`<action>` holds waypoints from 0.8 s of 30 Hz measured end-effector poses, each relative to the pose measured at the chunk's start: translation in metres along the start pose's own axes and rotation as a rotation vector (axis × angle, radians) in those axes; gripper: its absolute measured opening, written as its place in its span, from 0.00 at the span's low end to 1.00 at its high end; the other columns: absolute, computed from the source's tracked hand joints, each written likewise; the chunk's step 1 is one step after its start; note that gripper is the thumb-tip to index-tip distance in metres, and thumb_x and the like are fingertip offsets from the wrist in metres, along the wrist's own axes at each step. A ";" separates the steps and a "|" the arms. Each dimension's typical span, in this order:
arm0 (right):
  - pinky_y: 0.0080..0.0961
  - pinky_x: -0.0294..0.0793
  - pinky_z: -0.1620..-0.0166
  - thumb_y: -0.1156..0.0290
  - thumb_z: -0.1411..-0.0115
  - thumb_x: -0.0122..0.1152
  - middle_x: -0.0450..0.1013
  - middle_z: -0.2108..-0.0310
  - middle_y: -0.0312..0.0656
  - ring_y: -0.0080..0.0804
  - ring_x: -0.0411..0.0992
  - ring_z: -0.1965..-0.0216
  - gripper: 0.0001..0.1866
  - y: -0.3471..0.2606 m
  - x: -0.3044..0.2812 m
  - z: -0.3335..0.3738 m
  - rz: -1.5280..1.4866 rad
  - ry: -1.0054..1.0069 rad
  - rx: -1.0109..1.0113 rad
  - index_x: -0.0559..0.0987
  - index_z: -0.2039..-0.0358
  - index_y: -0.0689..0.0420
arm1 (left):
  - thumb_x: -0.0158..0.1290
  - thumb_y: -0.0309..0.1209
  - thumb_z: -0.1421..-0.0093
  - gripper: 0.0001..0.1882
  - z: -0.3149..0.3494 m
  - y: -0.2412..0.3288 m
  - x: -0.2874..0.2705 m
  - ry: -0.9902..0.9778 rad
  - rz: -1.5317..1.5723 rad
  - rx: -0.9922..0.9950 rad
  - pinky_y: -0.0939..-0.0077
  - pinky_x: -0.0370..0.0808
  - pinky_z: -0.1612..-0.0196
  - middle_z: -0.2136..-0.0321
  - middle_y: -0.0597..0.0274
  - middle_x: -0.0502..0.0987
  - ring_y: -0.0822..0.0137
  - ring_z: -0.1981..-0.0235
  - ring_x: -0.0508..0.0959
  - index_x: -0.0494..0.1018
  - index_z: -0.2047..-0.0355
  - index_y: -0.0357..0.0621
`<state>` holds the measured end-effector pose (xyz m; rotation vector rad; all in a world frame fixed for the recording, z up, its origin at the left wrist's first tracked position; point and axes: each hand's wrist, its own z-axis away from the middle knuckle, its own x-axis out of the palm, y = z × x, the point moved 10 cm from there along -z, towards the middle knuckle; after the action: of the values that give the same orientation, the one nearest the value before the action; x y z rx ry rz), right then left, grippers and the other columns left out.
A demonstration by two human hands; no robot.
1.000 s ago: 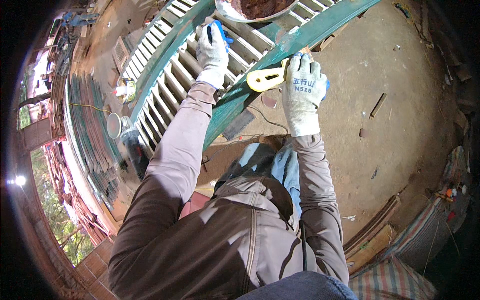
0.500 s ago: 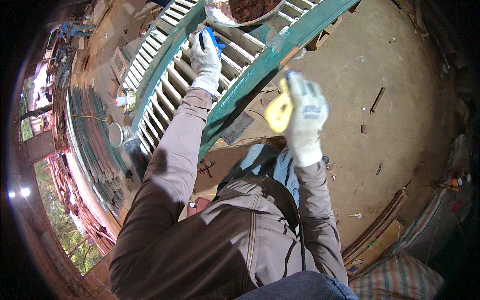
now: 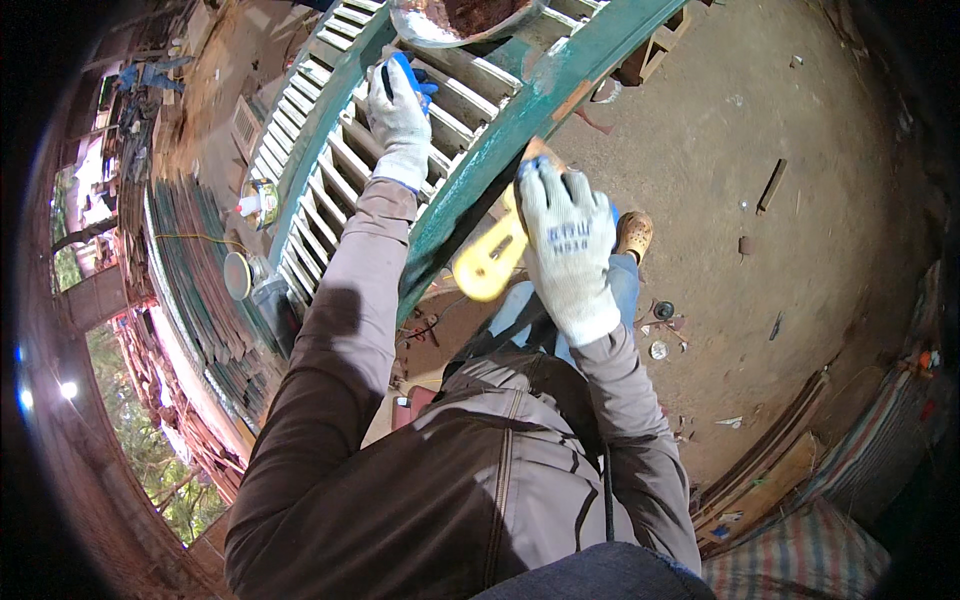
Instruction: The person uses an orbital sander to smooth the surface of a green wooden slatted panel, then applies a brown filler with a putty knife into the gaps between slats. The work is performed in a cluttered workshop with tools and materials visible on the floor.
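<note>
My right hand [image 3: 568, 235], in a white knit glove with blue fingertips, is closed round a yellow-handled scraper [image 3: 490, 262]. Its handle sticks out at lower left, and a brownish tip [image 3: 540, 152] lies by the near rail of a green louvred shutter [image 3: 480, 165]. My left hand [image 3: 400, 125], in a matching glove, has its fingers curled over the white slats [image 3: 345, 160]; whatever it grips is hidden. Just beyond it, a round metal bowl [image 3: 425, 30] of reddish-brown material rests on the shutter.
A second slatted panel [image 3: 290, 105] stands behind to the left, near a white-and-red bottle [image 3: 250, 205] and a round lid-like disc [image 3: 237, 275]. Stacked boards [image 3: 190, 240] fill the left. A wood strip [image 3: 772, 186] lies on the floor; striped sacking [image 3: 800, 555] sits lower right.
My right hand has moved left and a little down with the scraper, toward the shutter's near rail. My left hand stays over the slats. A shoe now shows beside my right hand.
</note>
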<state>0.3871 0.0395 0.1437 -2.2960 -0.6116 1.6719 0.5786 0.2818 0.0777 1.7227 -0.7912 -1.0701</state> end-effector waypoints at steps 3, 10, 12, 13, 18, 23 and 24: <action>0.36 0.77 0.50 0.72 0.39 0.64 0.80 0.50 0.44 0.42 0.78 0.52 0.21 0.034 0.002 0.027 -0.440 0.041 0.098 0.79 0.44 0.56 | 0.44 0.47 0.26 0.20 0.007 0.012 0.006 -0.049 0.099 -0.076 0.78 0.75 0.74 0.66 0.60 0.82 0.71 0.76 0.80 0.76 0.51 0.45; 0.35 0.77 0.49 0.80 0.35 0.60 0.80 0.53 0.52 0.46 0.80 0.53 0.15 0.116 0.042 0.036 -0.625 0.647 0.332 0.80 0.48 0.63 | 0.43 0.48 0.25 0.22 0.000 0.019 0.007 -0.036 0.110 -0.007 0.79 0.73 0.76 0.64 0.61 0.83 0.69 0.76 0.81 0.76 0.49 0.45; 0.36 0.77 0.49 0.81 0.36 0.61 0.80 0.54 0.52 0.48 0.80 0.54 0.15 0.115 0.049 0.032 -0.663 0.742 0.303 0.80 0.49 0.64 | 0.42 0.48 0.25 0.23 0.002 0.017 0.002 -0.066 0.066 -0.059 0.80 0.73 0.76 0.64 0.59 0.83 0.69 0.77 0.81 0.76 0.49 0.43; 0.36 0.77 0.49 0.81 0.37 0.61 0.80 0.54 0.52 0.48 0.80 0.55 0.15 0.113 0.050 0.029 -0.670 0.770 0.301 0.80 0.49 0.64 | 0.41 0.49 0.25 0.24 0.002 0.014 -0.001 -0.078 0.041 -0.087 0.80 0.73 0.75 0.64 0.57 0.82 0.69 0.77 0.80 0.76 0.49 0.42; 0.40 0.77 0.48 0.76 0.48 0.66 0.80 0.53 0.46 0.49 0.78 0.54 0.23 0.103 0.069 0.018 -0.507 0.811 0.228 0.81 0.48 0.58 | 0.41 0.51 0.25 0.26 -0.001 0.019 0.003 -0.088 0.006 -0.050 0.82 0.71 0.75 0.66 0.57 0.82 0.70 0.77 0.81 0.77 0.50 0.43; 0.37 0.77 0.49 0.66 0.47 0.67 0.81 0.53 0.39 0.42 0.78 0.52 0.19 0.081 0.080 0.046 -0.567 0.694 0.169 0.85 0.53 0.51 | 0.41 0.52 0.25 0.26 -0.002 0.019 0.003 -0.101 0.011 -0.045 0.80 0.73 0.74 0.67 0.58 0.81 0.69 0.75 0.81 0.76 0.51 0.42; 0.38 0.77 0.50 0.66 0.47 0.67 0.81 0.52 0.40 0.43 0.79 0.52 0.19 0.083 0.078 0.054 -0.607 0.684 0.161 0.85 0.53 0.51 | 0.41 0.52 0.25 0.26 -0.004 0.019 0.001 -0.107 0.012 -0.044 0.80 0.73 0.73 0.67 0.57 0.81 0.69 0.74 0.81 0.76 0.51 0.42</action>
<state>0.3726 -0.0007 0.0257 -2.0717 -0.8428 0.5905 0.5820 0.2754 0.0952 1.6327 -0.8373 -1.1707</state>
